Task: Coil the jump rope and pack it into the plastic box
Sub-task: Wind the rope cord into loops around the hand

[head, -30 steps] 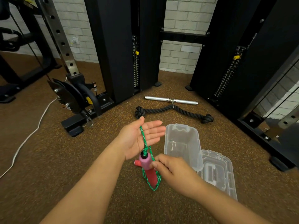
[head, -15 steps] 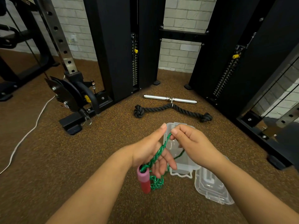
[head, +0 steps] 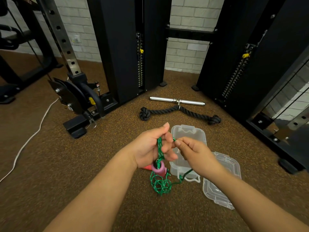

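**Two hands work a green jump rope above an open plastic box**

At the centre of the frame, the left hand holds several strands of a green jump rope across its palm, thumb raised and fingers partly curled around them. The right hand, just beside it, pinches one strand of the rope between thumb and fingertips, its other fingers curled in. Below the left hand hang the rope's pink and red handles, and beneath them a loose tangle of rope loops dangles over the brown speckled floor. Behind the hands sits a clear plastic box, open; its clear lid lies touching it at lower right. Further up the frame lie a black rope attachment and a chrome bar handle, between black weight-stack columns.
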